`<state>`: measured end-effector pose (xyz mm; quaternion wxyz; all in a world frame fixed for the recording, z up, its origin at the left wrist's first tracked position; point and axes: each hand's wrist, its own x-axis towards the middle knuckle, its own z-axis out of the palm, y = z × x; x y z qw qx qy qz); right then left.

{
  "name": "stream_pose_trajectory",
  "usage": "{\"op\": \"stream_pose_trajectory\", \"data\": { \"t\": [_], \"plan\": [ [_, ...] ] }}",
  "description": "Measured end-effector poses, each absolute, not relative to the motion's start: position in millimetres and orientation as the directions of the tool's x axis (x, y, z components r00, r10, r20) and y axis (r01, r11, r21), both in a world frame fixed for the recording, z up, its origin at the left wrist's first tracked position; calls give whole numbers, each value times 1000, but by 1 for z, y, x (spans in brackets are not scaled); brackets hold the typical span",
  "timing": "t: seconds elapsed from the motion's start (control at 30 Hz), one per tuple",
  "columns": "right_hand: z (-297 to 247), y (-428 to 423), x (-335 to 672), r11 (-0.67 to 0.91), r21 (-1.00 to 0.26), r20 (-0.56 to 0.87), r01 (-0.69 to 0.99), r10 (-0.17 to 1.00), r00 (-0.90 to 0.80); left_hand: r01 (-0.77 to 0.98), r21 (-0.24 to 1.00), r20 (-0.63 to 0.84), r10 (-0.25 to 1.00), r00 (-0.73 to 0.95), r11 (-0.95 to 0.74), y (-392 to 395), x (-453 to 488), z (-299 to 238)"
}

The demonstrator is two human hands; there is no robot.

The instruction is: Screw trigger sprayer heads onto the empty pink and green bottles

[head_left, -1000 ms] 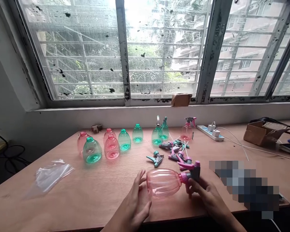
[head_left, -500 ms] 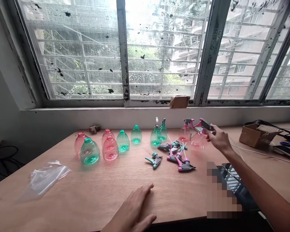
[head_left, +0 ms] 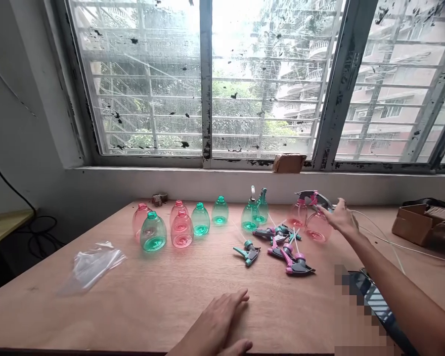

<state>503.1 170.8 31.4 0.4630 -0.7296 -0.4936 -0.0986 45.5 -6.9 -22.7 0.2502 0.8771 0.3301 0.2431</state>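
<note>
My right hand (head_left: 341, 217) is at the right rear of the table, fingers apart, beside the top of a pink spray bottle (head_left: 319, 228) with a dark trigger head. Whether the fingertips still touch it I cannot tell. Close behind it on the left is another pink spray bottle (head_left: 295, 215). My left hand (head_left: 222, 314) lies open on the table near the front edge, holding nothing. Several loose trigger heads (head_left: 298, 265), pink-grey and teal-grey with thin tubes, lie between the hands. Two green spray bottles (head_left: 249, 217) with heads stand behind them.
Several pink and green bottles (head_left: 154, 232) without heads stand left of centre. A crumpled clear plastic bag (head_left: 96, 264) lies at the left. An open cardboard box (head_left: 415, 225) stands at the right, cables beside it. A dark object lies under my right forearm.
My right hand's fingers have spread from the pink spray bottle, which now stands beside the other pink one. The view has turned slightly left. My left hand stays flat on the table.
</note>
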Motion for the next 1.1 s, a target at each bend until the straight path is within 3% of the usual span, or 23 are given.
{"op": "stream_pose_trajectory", "data": {
  "t": [0.1, 0.27, 0.4, 0.5, 0.6, 0.73, 0.93, 1.0, 1.1],
  "plan": [
    [41, 154, 469, -50, -516, 684, 855, 577, 447, 485, 595, 238, 717, 655, -641, -9, 46, -20],
    [46, 142, 359, 336, -281, 766, 899, 643, -1, 469, 601, 280, 720, 635, -647, -12, 46, -19],
    [41, 156, 252, 672, -127, 677, 729, 596, -432, 449, 639, 271, 729, 629, -624, -12, 46, -20],
    [35, 173, 179, 790, -120, 612, 601, 536, -581, 443, 675, 243, 746, 621, -589, -12, 46, -19],
    [28, 186, 121, 806, -187, 600, 561, 546, -585, 470, 678, 200, 757, 623, -566, -11, 48, -15],
    [22, 191, 80, 721, -355, 616, 595, 659, -431, 478, 693, 148, 755, 639, -540, -8, 50, -11],
    [11, 166, 105, 693, -448, 585, 565, 705, -400, 346, 793, 237, 777, 583, -501, -6, 47, -26],
    [5, 142, 130, 689, -456, 581, 563, 710, -399, 278, 820, 334, 813, 477, -500, -2, 44, -34],
    [-8, 93, 174, 672, -472, 585, 571, 723, -368, 249, 802, 540, 837, 90, -543, 5, 39, -43]
  ]
}}
